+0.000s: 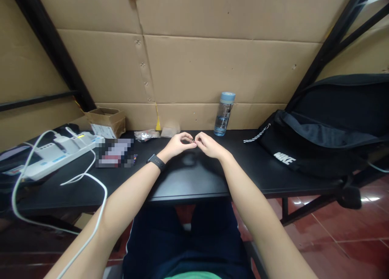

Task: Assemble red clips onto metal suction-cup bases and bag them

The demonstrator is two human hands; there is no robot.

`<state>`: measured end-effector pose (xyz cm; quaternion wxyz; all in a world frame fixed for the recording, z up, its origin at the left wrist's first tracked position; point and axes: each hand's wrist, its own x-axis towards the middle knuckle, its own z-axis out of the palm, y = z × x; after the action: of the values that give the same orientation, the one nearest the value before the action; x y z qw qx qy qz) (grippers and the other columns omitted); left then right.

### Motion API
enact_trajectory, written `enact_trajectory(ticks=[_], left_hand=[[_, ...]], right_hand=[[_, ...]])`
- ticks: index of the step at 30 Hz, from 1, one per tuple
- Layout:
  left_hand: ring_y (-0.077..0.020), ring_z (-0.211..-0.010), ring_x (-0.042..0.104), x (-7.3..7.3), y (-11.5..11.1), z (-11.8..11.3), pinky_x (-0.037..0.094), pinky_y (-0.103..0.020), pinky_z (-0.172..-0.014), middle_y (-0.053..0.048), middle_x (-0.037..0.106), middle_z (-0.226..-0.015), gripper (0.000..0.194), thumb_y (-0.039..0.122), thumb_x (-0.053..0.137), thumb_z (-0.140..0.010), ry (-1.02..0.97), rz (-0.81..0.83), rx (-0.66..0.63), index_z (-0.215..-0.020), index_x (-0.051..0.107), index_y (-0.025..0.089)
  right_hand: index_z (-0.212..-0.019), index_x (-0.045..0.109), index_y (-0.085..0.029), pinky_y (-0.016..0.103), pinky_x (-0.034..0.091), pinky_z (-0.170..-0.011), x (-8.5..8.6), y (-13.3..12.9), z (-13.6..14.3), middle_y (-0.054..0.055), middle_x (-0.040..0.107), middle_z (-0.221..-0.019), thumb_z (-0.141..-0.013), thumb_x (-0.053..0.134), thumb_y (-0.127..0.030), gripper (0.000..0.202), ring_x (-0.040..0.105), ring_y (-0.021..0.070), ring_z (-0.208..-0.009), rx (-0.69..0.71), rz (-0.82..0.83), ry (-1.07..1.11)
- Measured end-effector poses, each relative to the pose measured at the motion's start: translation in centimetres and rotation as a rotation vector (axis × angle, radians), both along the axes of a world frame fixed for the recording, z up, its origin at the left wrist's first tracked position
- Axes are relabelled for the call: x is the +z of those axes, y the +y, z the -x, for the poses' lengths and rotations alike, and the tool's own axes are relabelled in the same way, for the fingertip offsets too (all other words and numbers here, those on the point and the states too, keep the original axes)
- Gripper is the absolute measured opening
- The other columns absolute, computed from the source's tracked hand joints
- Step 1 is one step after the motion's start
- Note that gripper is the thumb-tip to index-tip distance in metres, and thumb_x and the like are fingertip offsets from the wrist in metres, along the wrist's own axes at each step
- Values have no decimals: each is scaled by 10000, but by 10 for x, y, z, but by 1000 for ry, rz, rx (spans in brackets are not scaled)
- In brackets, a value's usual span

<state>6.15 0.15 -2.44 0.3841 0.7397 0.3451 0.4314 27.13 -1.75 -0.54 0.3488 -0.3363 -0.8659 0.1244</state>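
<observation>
The bottle has a pale-blue lid; right of it, a black backpack shows white lettering and a striped strap; left of the bottle, my watch is black, the power strip white

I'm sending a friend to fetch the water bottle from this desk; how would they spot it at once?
Find the black table against the cardboard wall. Near its back edge, beyond the person's right hand and left of the black backpack, stands the water bottle. Its clear body and light blue lid set it apart from the dark bag.
</observation>
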Motion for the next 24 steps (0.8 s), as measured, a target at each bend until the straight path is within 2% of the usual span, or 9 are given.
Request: enact_trajectory(ticks=[6, 14, 16, 19, 22, 24], left_hand=[[-232, -929, 708, -1, 3, 5, 513, -388, -928, -74, 754, -926, 425, 452, 859, -698, 21, -30, 57, -968, 676, 180], [-236, -978, 699, -3, 0, 7, 489, -406, -980, -80, 755, -1013, 485, 469, 855, -701, 107, -56, 7, -1071, 693, 202], [-250, -1008, 680, -2, -4, 6, 470, -417, -999, -71, 753, -1031, 454, 493, 846, -707, 167, -114, 25, -1050, 716, 227], [-312, -1151, 598, 3, -8, 9, 382, -480, -1081, -71, 734, -1141, 450, 529, 843, -697, 319, -236, 119, -1057, 745, 277], [-389, -1285, 483, 8, -6, 20, 300, -545, -1114, -75, 677, -1308, 616, 489, 878, -641, 473, -299, 195, -1208, 705, 320], [-415, -1309, 450, 9, -1, 30, 295, -560, -1100, -73, 647, -1366, 705, 409, 877, -622, 559, -301, 214, -1288, 657, 334]], right_hand=[[-870, 502, -213, 329, 442, -760, 2, 2, -7, 39, 555, -880, -973, 459, -237, 114, 519, 184, -788, -51, -9, 26], [-906, 554, -191, 311, 437, -741, 4, 2, -16, 35, 576, -885, -967, 504, -256, 102, 536, 171, -776, -68, 37, 41], [-901, 565, -186, 309, 442, -743, 3, 3, -17, 40, 592, -898, -956, 516, -237, 89, 548, 170, -779, -69, 38, 28], [-874, 570, -186, 308, 450, -750, 0, 6, -18, 49, 602, -894, -932, 517, -184, 78, 557, 176, -785, -100, 13, -32], [-854, 570, -192, 312, 447, -770, -4, 11, -20, 59, 616, -907, -906, 519, -136, 92, 567, 186, -805, -213, -9, -133], [-849, 573, -198, 319, 436, -782, -7, 14, -22, 66, 633, -932, -905, 524, -134, 98, 579, 198, -841, -314, -5, -181]])
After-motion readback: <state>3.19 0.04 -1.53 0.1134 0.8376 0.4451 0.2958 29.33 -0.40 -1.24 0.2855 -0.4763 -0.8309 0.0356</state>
